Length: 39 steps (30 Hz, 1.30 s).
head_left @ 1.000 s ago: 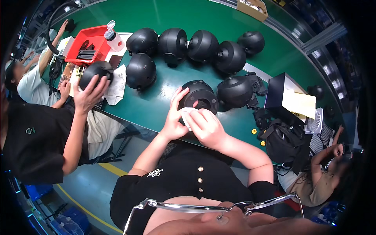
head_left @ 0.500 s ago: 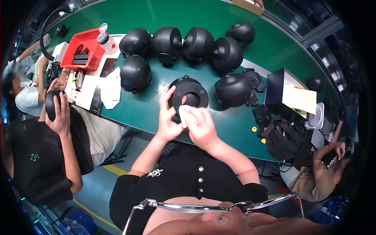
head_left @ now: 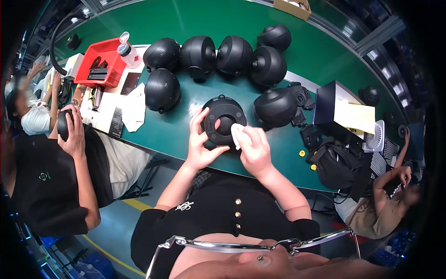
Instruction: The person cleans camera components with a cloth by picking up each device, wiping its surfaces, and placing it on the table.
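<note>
In front of me is a black ball-shaped device, its flat ring-shaped base with a round recess facing up. My left hand grips it from the left, fingers along the rim and thumb stretched out below. A fingertip shows inside the ring's opening. My right hand is closed on a folded white cloth, which touches the right side of the base. Just right of it sits another black ball-shaped device, and a similar one stands to the left.
More black balls line the back of the green table. A red bin, a clear bottle and white cloth lie left. At right are a black box, a black bag and yellow pieces. Co-workers sit on both sides.
My right hand has moved right with the cloth, from the lower middle of the base to its right rim. More of the central recess shows. My left thumb now points further right.
</note>
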Tool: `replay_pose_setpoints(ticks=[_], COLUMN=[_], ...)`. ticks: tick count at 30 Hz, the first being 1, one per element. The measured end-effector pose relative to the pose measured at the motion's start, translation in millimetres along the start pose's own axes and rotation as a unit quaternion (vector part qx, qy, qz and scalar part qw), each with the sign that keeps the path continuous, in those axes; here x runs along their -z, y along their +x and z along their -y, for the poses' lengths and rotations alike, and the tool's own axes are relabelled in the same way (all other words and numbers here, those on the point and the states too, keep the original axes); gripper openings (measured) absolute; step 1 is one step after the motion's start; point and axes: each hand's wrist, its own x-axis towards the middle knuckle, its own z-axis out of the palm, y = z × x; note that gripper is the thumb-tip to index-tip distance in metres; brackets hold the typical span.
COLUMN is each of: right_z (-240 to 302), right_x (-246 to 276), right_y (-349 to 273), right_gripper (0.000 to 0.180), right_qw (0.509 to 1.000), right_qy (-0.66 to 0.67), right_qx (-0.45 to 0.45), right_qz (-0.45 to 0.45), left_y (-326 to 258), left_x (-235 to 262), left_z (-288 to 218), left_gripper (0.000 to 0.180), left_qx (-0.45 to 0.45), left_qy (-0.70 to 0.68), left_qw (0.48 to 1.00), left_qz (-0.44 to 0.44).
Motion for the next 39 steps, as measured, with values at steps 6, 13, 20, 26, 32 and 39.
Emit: replay_pose_setpoints(ticks=[6, 13, 20, 26, 32, 39], right_z=[-9, -11, -10, -19, -37, -29], right_x=[6, 17, 20, 16, 28, 30], right_y=[26, 20, 13, 35, 61, 50], right_gripper=[0.056, 0.054, 0.047, 0.046, 0.038, 0.044], right_qw=[0.999, 0.997, 0.991, 0.987, 0.98, 0.999], right_qy=[-0.032, -0.044, -0.057, -0.091, -0.161, 0.018], right_qx=[-0.015, 0.022, 0.098, 0.11, 0.085, 0.012], right_qz=[0.017, 0.056, 0.077, 0.066, 0.078, 0.033], left_y=[2, 10, 13, 21, 32, 20], left_x=[9, 17, 22, 29, 36, 37], left_z=[0, 5, 9, 16, 9, 12], left_gripper=[0.069, 0.068, 0.069, 0.076, 0.07, 0.069], left_qx=[-0.025, -0.019, -0.024, -0.037, -0.026, -0.02], left_qy=[0.032, 0.007, -0.001, -0.011, -0.016, -0.007], left_qw=[0.998, 0.998, 0.997, 0.994, 0.992, 0.992], left_qz=[0.04, 0.054, 0.079, 0.098, 0.12, 0.128])
